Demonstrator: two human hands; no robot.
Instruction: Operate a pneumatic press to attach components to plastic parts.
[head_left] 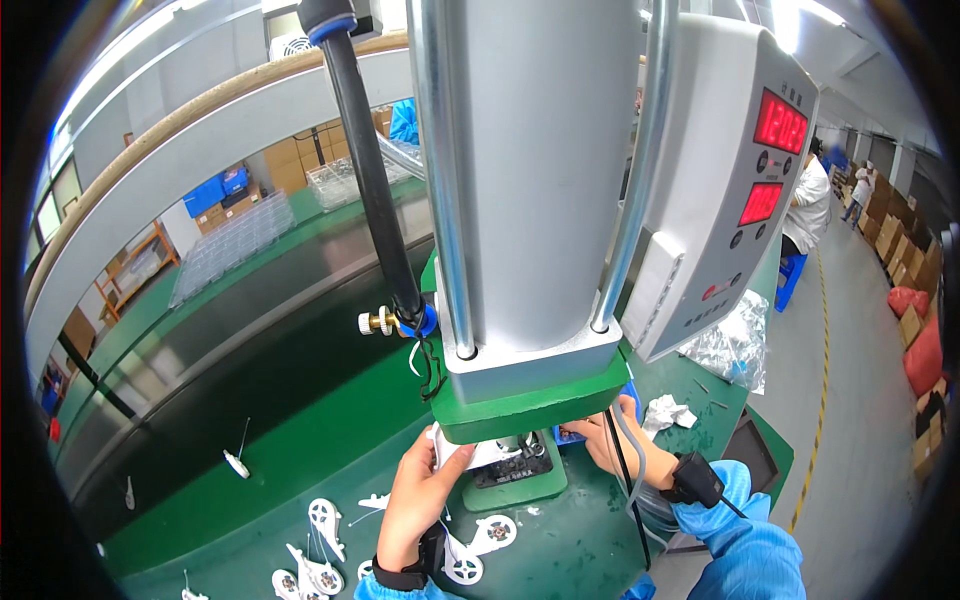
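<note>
White plastic part (482, 456) sits under the press head (535, 408), just over the black fixture (516, 470); can't tell if it's seated or only held there. Long axis runs approx L–R, one end at the L hand (415, 490), the other reaching R toward the fixture's far side. So part lies far & slightly R of the L palm, and L is the nearer hand; R hand (615, 440) is well off to the R.

Grip: L thumb on near face, fingers round the L end, pinched together on the part, no visible gap. R hand is at the blue bin (561, 437), R of the fixture, partly behind cable & press; fingertips hidden, so can't tell if they're apart or on smth.

Further out: green base plate (520, 493) under fixture; loose white parts w/ wires (495, 534) near, L of base; crumpled white cloth (668, 414) far R, past R hand.
</note>
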